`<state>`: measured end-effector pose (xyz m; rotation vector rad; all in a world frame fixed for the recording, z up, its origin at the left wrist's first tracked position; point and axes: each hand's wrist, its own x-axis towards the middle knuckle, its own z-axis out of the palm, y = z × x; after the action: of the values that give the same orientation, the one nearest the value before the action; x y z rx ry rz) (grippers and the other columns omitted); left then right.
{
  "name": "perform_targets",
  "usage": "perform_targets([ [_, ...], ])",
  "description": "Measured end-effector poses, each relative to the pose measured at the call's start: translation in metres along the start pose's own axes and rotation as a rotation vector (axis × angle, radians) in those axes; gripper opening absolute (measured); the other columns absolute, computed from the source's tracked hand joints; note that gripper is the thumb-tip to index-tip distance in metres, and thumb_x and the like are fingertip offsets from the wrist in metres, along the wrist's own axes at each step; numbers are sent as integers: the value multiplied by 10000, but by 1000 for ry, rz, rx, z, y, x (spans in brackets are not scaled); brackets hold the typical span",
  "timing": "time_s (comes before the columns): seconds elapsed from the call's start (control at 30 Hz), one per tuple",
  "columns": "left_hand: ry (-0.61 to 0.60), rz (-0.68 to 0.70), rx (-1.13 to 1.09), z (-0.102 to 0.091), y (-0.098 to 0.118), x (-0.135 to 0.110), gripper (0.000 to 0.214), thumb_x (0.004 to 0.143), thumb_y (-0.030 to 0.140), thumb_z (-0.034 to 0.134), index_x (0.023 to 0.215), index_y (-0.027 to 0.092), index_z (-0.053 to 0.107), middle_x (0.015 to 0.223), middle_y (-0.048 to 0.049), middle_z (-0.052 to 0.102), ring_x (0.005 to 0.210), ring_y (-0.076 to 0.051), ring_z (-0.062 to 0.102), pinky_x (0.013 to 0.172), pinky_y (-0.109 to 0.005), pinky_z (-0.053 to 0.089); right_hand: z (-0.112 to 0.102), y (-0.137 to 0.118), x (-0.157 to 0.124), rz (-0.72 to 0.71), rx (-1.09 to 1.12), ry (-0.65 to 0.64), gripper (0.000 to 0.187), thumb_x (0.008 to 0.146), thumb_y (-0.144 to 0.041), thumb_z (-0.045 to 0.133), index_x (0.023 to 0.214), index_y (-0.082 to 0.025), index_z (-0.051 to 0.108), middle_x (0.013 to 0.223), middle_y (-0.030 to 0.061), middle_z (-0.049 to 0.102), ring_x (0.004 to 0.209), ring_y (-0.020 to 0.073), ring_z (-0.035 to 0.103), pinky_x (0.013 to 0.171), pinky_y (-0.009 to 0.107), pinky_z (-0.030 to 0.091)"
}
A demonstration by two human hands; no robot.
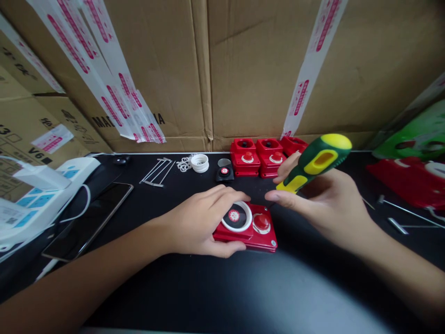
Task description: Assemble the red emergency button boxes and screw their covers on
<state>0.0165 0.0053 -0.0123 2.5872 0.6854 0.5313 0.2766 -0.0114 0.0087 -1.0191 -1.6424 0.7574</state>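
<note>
A flat red plastic unit (255,234) with a white ring around a black dial and a red button lies on the black table (194,287). My left hand (200,222) grips its left side, thumb under the front edge and fingers over the top. My right hand (325,204) is closed around a green and yellow screwdriver (314,162), held tilted just above and to the right of the unit. The screwdriver's tip is hidden behind my fingers.
Several more red units (259,157) stand at the back against cardboard boxes (243,69). White rings (199,163), metal rods (158,171) and a small black part (224,173) lie behind. A phone (88,220) and power strip (38,195) sit left; red and green parts (413,157) right.
</note>
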Motion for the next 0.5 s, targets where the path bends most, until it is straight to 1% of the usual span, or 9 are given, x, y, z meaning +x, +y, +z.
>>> perform_targets([
  [0.1, 3, 13, -3, 0, -2, -1, 750, 839, 500, 849, 1424, 218, 474, 1349, -114, 649, 1247, -299, 638, 1094, -440, 540, 0, -3, 0, 11, -3, 18, 282, 687, -366, 999, 805, -306, 750, 848, 11, 771, 767, 276, 720, 680, 434, 599],
  [0.27, 4, -13, -5, 1, -6, -3, 835, 800, 478, 890, 1461, 233, 443, 1398, -107, 625, 1274, -296, 623, 1105, -430, 532, -1, -2, -1, 17, -83, 112, 310, 634, -385, 1026, 762, -288, 760, 738, 14, 735, 642, 247, 653, 537, 379, 507],
  [0.43, 2, -46, -53, -1, -5, -2, 848, 790, 451, 904, 1472, 245, 443, 1384, -93, 627, 1260, -281, 639, 1098, -412, 538, -2, -2, -2, 34, -134, 108, 278, 716, -417, 978, 758, -262, 750, 664, -18, 706, 492, 154, 564, 435, 300, 432],
  [0.5, -4, -57, -65, -2, -5, -1, 852, 785, 447, 910, 1471, 242, 448, 1385, -91, 628, 1260, -277, 642, 1103, -408, 536, -3, -4, -2, 61, -161, 101, 259, 733, -401, 968, 799, -252, 767, 685, -21, 721, 466, 134, 552, 409, 278, 416],
])
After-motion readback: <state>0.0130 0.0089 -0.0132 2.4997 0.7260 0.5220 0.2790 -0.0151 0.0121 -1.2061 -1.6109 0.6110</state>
